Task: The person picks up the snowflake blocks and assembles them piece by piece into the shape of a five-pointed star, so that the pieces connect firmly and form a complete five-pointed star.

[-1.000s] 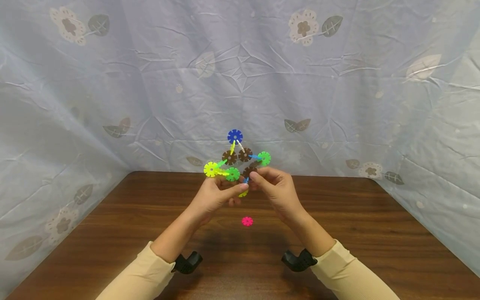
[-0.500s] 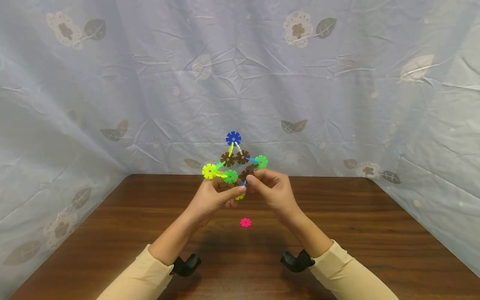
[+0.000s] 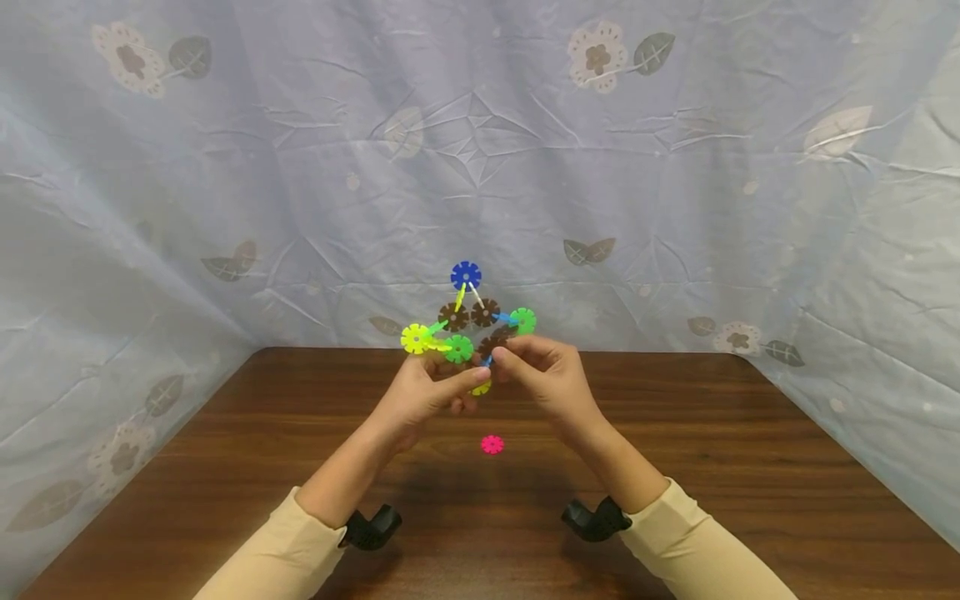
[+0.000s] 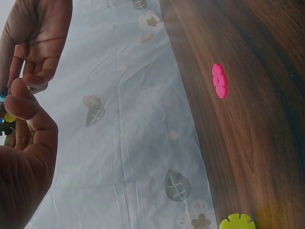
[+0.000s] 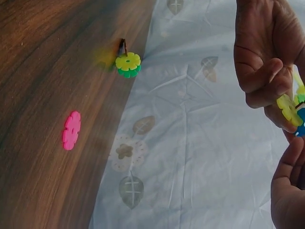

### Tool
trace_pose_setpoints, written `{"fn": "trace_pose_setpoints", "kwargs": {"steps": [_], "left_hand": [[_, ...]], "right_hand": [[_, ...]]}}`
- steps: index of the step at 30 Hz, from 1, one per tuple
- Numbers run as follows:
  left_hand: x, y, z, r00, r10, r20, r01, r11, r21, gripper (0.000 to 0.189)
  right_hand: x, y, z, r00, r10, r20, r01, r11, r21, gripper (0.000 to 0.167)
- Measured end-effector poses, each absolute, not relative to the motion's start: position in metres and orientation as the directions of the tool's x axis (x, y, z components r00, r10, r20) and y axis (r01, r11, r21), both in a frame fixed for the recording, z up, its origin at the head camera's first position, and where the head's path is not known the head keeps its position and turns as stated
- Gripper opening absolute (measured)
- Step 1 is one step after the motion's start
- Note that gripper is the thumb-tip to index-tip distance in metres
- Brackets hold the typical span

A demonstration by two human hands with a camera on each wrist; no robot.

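Observation:
Both hands hold up a linked chain of notched plastic discs above the table. Its dark blue disc (image 3: 466,276) is topmost, with brown discs (image 3: 453,316) below and a bright green disc (image 3: 523,320) at the right. My left hand (image 3: 420,392) grips the chain's lower end, its thumb over a yellow disc (image 3: 482,388). With thumb and fingers my right hand (image 3: 553,375) pinches it by a brown disc (image 3: 495,341) and a light blue disc (image 3: 487,361). In the right wrist view, fingers partly hide a yellow disc (image 5: 289,110) between the hands.
A loose pink disc (image 3: 492,444) lies on the brown wooden table (image 3: 675,467), nearer than the hands. A patterned curtain (image 3: 480,192) surrounds the table's back and sides. Black wrist brackets (image 3: 371,527) stick inward from both sleeves.
Hands and chain sit slightly left of where they were a second ago, as does the whole scene. Both hands keep their hold, and the light blue disc has tilted slightly.

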State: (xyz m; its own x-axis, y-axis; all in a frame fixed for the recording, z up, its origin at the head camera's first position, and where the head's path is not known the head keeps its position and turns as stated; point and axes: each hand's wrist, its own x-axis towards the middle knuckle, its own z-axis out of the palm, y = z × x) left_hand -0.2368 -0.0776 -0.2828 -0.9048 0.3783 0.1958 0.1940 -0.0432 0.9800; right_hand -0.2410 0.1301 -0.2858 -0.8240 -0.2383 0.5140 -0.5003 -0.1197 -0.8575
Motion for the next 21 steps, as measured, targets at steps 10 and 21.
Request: {"fn": "trace_pose_setpoints", "kwargs": {"steps": [10,21], "left_hand": [[-0.2396,-0.0797,-0.2787,-0.911,0.355,0.210,0.198,-0.068,0.978,0.018],[-0.2404,-0.0795,-0.2776,-0.911,0.355,0.209,0.183,-0.107,0.977,0.019]], "right_hand": [[-0.2437,0.1327,-0.2836,-0.814,-0.271,0.514,-0.506,-0.105,-0.856,0.016],[-0.2453,0.1353,-0.2837,-0.809,-0.311,0.499,-0.521,-0.016,-0.853,0.043]]}}
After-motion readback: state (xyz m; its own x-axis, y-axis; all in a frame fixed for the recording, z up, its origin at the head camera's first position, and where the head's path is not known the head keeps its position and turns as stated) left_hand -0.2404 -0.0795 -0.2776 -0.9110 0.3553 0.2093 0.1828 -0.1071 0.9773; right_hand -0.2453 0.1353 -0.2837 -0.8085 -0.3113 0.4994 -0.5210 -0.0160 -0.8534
